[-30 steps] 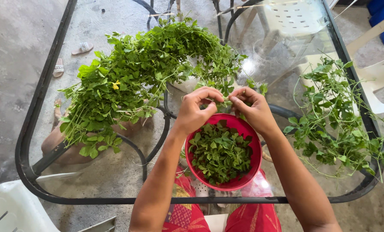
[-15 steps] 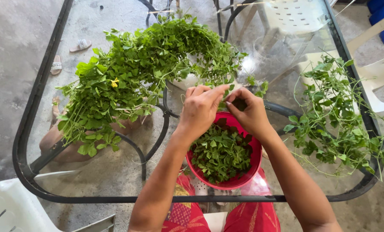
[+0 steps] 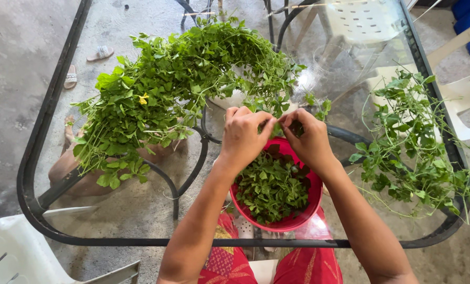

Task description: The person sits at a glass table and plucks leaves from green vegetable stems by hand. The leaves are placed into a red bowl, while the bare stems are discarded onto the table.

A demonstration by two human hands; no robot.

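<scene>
Both hands meet above the far rim of a red bowl (image 3: 315, 195) that holds a heap of picked green leaves (image 3: 271, 186). My left hand (image 3: 244, 135) pinches a leafy green sprig (image 3: 278, 125) with fingers closed. My right hand (image 3: 309, 138) grips the same sprig from the other side. The sprig trails back to a large pile of leafy green vines (image 3: 166, 89) with a small yellow flower, spread over the left and far part of the glass table (image 3: 46, 113).
A smaller pile of stripped, stemmy vines (image 3: 414, 152) lies at the table's right. White plastic chairs (image 3: 361, 23) stand beyond and beside the table, one (image 3: 14, 252) at the near left. Sandals (image 3: 72, 79) lie on the concrete floor. Through the glass, another person's leg shows.
Both hands have stayed over the bowl's far rim, fingers working the sprig; they drew closer together and the left fingers closed down onto it. The view shifted slightly.
</scene>
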